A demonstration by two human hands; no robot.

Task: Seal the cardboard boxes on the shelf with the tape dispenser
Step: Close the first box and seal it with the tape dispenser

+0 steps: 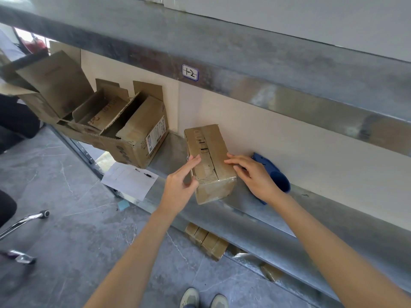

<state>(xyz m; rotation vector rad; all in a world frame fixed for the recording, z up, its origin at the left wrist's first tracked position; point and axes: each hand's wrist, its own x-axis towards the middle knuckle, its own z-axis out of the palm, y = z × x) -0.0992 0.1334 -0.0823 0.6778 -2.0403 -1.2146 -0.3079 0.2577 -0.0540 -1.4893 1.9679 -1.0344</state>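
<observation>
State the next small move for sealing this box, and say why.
Probably: the right hand leaves the small box and takes the blue tape dispenser beside it, while the left hand holds the flaps down. Both hands rest on the closed top; neither holds the dispenser.

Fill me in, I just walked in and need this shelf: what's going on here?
A person has both hands on a small cardboard box on the metal shelf, with the left hand at its left edge and the right hand on its top. Its flaps are down. The blue tape dispenser lies unheld behind the right hand. Larger open boxes sit further left.
</observation>
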